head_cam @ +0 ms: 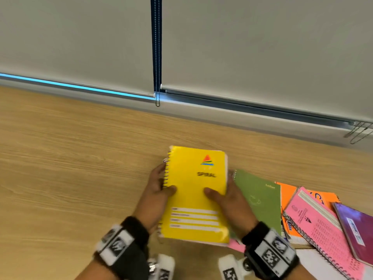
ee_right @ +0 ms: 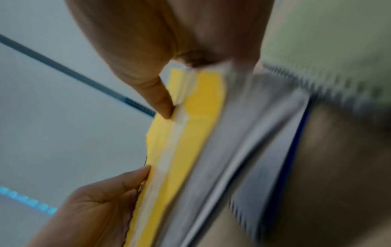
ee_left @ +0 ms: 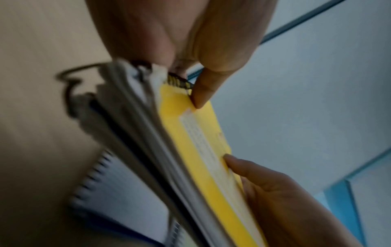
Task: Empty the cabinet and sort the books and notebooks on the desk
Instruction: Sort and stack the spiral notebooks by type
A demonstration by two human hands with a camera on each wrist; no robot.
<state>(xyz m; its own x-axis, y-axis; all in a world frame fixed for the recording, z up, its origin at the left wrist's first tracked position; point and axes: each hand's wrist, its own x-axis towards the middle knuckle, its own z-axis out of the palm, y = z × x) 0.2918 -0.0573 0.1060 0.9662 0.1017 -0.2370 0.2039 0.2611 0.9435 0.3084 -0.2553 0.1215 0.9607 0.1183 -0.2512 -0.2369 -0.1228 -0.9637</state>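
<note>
Several notebooks stacked under a yellow spiral notebook (head_cam: 194,190), held above the desk (head_cam: 70,158): bulky, floppy, glossy-covered, likely to slide. Left hand (head_cam: 156,197) grips the spiral edge, right hand (head_cam: 232,203) the open edge; support underneath advisable.

The light wood-grain bench (head_cam: 70,158) runs up to the window blinds. At its right end lie a green notebook (head_cam: 260,201), orange notebooks (head_cam: 287,194), a pink spiral notebook (head_cam: 321,229) and a purple book (head_cam: 355,229), overlapping.

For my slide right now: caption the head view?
Both hands grip a yellow spiral notebook above the desk.
</note>
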